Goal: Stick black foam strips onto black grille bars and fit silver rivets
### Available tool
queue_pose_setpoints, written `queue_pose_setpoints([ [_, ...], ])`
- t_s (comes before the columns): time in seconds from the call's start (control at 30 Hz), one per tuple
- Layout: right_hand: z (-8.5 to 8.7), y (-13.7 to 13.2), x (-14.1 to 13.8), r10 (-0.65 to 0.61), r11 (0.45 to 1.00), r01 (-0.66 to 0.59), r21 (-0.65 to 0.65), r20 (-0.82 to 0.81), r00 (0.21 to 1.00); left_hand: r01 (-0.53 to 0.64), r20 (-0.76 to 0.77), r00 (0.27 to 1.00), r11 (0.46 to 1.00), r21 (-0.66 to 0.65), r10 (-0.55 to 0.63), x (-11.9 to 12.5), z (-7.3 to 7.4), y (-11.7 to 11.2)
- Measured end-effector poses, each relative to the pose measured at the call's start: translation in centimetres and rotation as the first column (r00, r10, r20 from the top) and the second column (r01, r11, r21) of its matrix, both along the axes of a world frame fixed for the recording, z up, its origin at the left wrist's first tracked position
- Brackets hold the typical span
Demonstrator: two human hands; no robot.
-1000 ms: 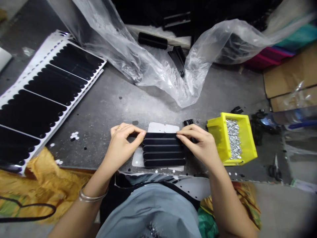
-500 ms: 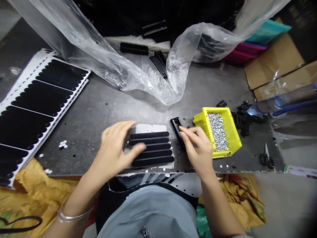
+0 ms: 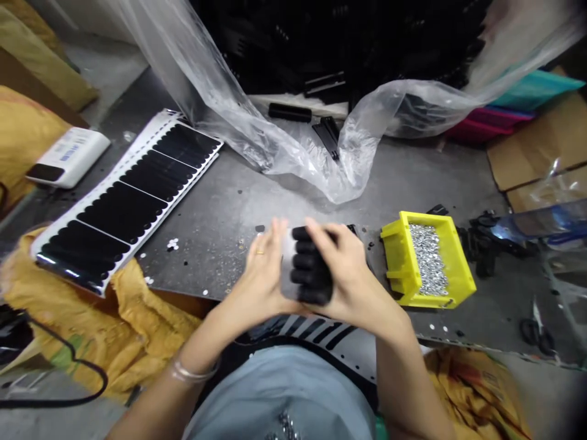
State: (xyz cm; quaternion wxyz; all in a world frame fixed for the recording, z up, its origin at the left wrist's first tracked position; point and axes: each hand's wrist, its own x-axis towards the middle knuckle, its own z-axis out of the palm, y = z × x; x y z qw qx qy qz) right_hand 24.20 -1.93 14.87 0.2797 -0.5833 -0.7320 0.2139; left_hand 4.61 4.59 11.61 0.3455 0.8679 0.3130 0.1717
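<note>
Both my hands are together above the near edge of the grey table [image 3: 220, 201]. Between them is a small white backing sheet with several black oval pads [image 3: 307, 269], lifted and turned on edge. My left hand [image 3: 263, 275] supports it from the left, fingers stretched upward, a ring on one finger. My right hand [image 3: 348, 275] lies over its right side with fingers curled on the pads. A small black plastic part [image 3: 352, 229] peeks out behind my right hand.
A yellow bin [image 3: 458, 269] of small silver screws stands right of my hands. Large sheets of black pads [image 3: 128, 201] lie at left, beside a white device [image 3: 68, 156]. A clear plastic bag [image 3: 275, 134] with black parts lies behind. Scissors [image 3: 534, 330] rest far right.
The pad sheet lay flat on the table; now both hands have lifted it and turned it upright. My right hand left the black part. The view shifted right.
</note>
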Motion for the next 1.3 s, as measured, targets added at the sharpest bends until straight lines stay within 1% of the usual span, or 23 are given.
queue_pose_setpoints([
  [0.07, -0.7, 2.2, -1.2, 0.096, 0.995, -0.089, -0.041, 0.190, 0.977, -0.079, -0.097, 0.992, 0.997, 0.022, 0.081, -3.0, -0.4, 1.1],
  [0.13, -1.5, 2.7, -1.6, 0.135, 0.990, -0.121, -0.070, 0.254, 0.958, -0.115, -0.146, 0.982, 0.993, 0.013, 0.115, -5.7, -0.8, 1.5],
  [0.2, -1.9, 1.3, -0.6, 0.103, 0.994, -0.090, -0.064, 0.254, 0.962, -0.137, -0.166, 0.977, 0.990, -0.016, 0.132, -7.2, -0.7, 1.1],
  [0.23, -1.8, -0.1, 0.4, 0.046, 0.998, -0.035, -0.049, 0.246, 0.968, -0.148, -0.168, 0.976, 0.988, -0.032, 0.141, -7.4, -0.5, 0.6],
  [0.27, -1.5, -1.7, 1.5, -0.046, 0.998, 0.052, -0.020, 0.236, 0.971, -0.162, -0.163, 0.975, 0.986, -0.046, 0.152, -7.4, -0.1, 0.0],
  [0.33, -0.9, -5.2, 3.7, -0.273, 0.962, 0.269, 0.048, 0.191, 0.943, -0.190, -0.126, 0.975, 0.980, -0.059, 0.181, -6.5, 0.7, -1.2],
  [0.37, -0.7, -6.8, 4.5, -0.323, 0.946, 0.319, 0.051, 0.164, 0.932, -0.207, -0.090, 0.975, 0.977, -0.047, 0.203, -5.9, 1.1, -1.8],
  [0.4, -0.6, -8.2, 5.0, -0.339, 0.940, 0.339, 0.030, 0.153, 0.928, -0.221, -0.046, 0.975, 0.975, -0.024, 0.219, -5.1, 1.5, -2.3],
  [0.43, -0.6, -9.3, 5.1, -0.314, 0.947, 0.320, -0.018, 0.156, 0.937, -0.216, 0.003, 0.976, 0.976, 0.006, 0.216, -4.2, 1.8, -2.8],
  [0.47, -0.8, -10.1, 5.0, -0.263, 0.957, 0.279, -0.084, 0.164, 0.951, -0.181, 0.048, 0.983, 0.983, 0.031, 0.180, -3.3, 2.0, -3.3],
  [0.53, -1.0, -10.8, 4.3, -0.148, 0.965, 0.178, -0.194, 0.159, 0.976, -0.020, 0.095, 0.995, 0.998, 0.055, 0.015, -1.4, 2.1, -4.2],
  [0.57, -1.0, -10.9, 3.9, -0.109, 0.968, 0.137, -0.211, 0.142, 0.984, 0.085, 0.093, 0.992, 0.995, 0.049, -0.089, -0.5, 2.1, -4.7],
  [0.63, -0.8, -10.8, 3.3, -0.080, 0.984, 0.096, -0.149, 0.112, 0.990, 0.245, 0.052, 0.968, 0.969, 0.022, -0.245, 1.0, 1.8, -5.4],
  [0.7, -0.4, -11.0, 2.8, -0.130, 0.991, 0.131, 0.001, 0.140, 0.982, 0.273, 0.005, 0.962, 0.962, -0.001, -0.273, 1.8, 1.7, -5.9],
  [0.73, -0.3, -11.1, 2.7, -0.189, 0.980, 0.175, 0.092, 0.168, 0.968, 0.258, -0.007, 0.966, 0.966, -0.010, -0.258, 2.1, 1.7, -6.0],
  [0.8, -0.5, -11.5, 2.2, -0.335, 0.926, 0.280, 0.254, 0.211, 0.918, 0.211, -0.007, 0.977, 0.977, -0.034, -0.211, 2.2, 1.9, -6.1],
  [0.87, -1.2, -11.8, 1.5, -0.421, 0.880, 0.343, 0.328, 0.208, 0.883, 0.160, 0.017, 0.987, 0.985, -0.064, -0.160, 2.1, 1.9, -6.0],
  [0.9, -1.7, -11.8, 1.2, -0.422, 0.880, 0.351, 0.320, 0.187, 0.887, 0.134, 0.038, 0.991, 0.988, -0.074, -0.131, 2.1, 1.9, -6.1],
  [1.0, -3.3, -11.5, 0.2, -0.350, 0.916, 0.333, 0.224, 0.041, 0.936, 0.047, 0.116, 0.993, 0.996, -0.078, -0.037, 2.1, 1.2, -6.4],
  [1.07, -4.2, -11.2, -0.1, -0.301, 0.928, 0.311, 0.205, -0.080, 0.950, -0.016, 0.153, 0.988, 0.997, -0.079, 0.028, 2.3, 0.7, -6.8],
  [1.17, -5.0, -11.0, -0.1, -0.244, 0.918, 0.289, 0.271, -0.185, 0.952, -0.084, 0.172, 0.980, 0.991, -0.103, 0.101, 2.6, 0.5, -7.3],
  [1.23, -5.2, -11.2, 0.2, -0.209, 0.907, 0.264, 0.328, -0.192, 0.959, -0.117, 0.184, 0.974, 0.987, -0.106, 0.135, 2.5, 0.5, -7.3],
  [1.3, -5.1, -11.8, 0.7, -0.131, 0.923, 0.183, 0.338, -0.171, 0.977, -0.174, 0.208, 0.961, 0.982, -0.073, 0.185, 2.3, 0.3, -7.3],
])
